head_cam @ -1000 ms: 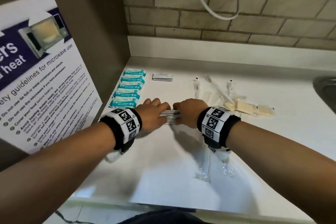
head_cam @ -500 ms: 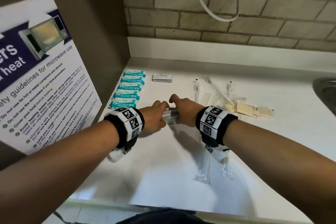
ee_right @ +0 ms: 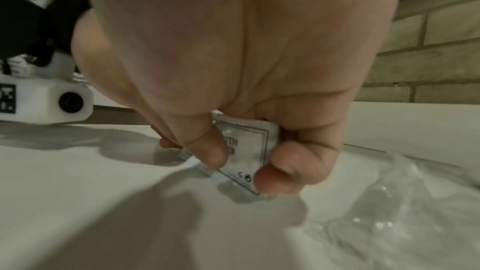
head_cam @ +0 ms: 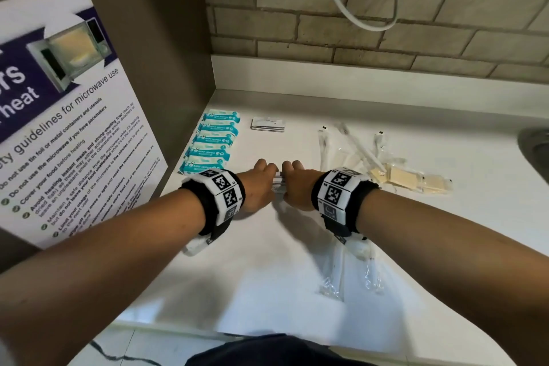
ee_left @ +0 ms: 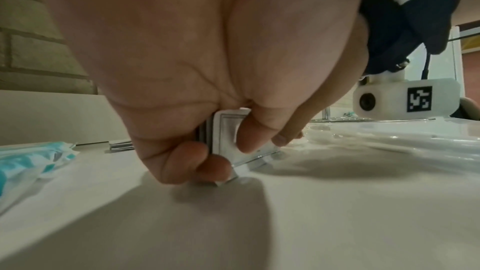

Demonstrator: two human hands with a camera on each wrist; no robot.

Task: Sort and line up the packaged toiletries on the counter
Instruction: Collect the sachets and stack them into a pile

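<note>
A small stack of white sachets (head_cam: 278, 184) stands on edge on the white counter (head_cam: 267, 291), pressed between both hands. My left hand (head_cam: 262, 181) grips its left side; in the left wrist view its curled fingers (ee_left: 187, 163) and thumb clamp the stack (ee_left: 224, 130). My right hand (head_cam: 297, 183) grips the right side. In the right wrist view its thumb and fingers (ee_right: 291, 171) pinch the printed sachet face (ee_right: 249, 147). A row of teal wipe packets (head_cam: 214, 140) lies at the left. A second sachet stack (head_cam: 268, 124) lies behind.
Wrapped toothbrushes (head_cam: 353, 145) and beige wrapped items (head_cam: 413, 181) lie scattered to the right. Clear wrappers (head_cam: 335, 273) sit under my right forearm. A sink edge (head_cam: 534, 145) is at the far right, a poster panel (head_cam: 59, 116) stands on the left, and a brick wall is behind.
Both hands have drawn closer together around the sachet stack and moved slightly away from me. The other packets have not moved.
</note>
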